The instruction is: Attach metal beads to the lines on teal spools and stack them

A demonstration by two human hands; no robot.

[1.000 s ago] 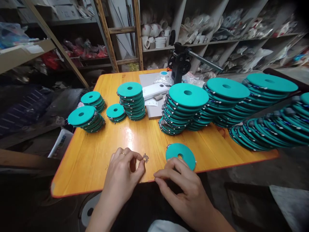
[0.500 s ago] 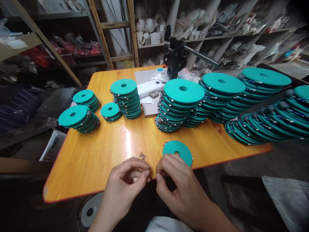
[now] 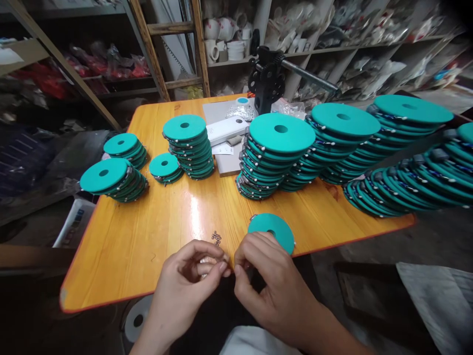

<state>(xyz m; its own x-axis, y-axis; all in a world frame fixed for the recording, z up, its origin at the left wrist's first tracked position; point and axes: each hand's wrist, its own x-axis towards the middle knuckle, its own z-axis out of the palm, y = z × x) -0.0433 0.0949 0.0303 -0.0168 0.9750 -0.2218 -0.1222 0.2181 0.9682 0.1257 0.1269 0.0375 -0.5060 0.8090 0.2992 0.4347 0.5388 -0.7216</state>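
Pinching hands: the left hand [image 3: 181,288] and the right hand [image 3: 271,288] meet just over the near edge of the table, their fingertips almost touching.
Left grip: narrow pinch, thumb against curled fingers; anything held is too small to tell.
Right grip: narrow pinch as well, with the same uncertainty; the back of this hand overlaps the lower rim of a lone disc.
Nearest things: the teal disc [image 3: 271,230] lies flat near the near edge, just beyond the right hand. A small cluster of metal links [image 3: 216,238] sits on the bare wood, just beyond the left hand.
Table: an orange wooden table [image 3: 111,261] with a glossy top and red-orange rim.
Far half: leaning stacks of teal discs [image 3: 281,129] run from the left edge to the right corner, beaded along their rims.
Far edge: a grey board [image 3: 225,167] carries a white box [image 3: 226,131]; a black geared crank [image 3: 266,79] stands behind it.
Behind: shelves hold white mugs [image 3: 218,29].
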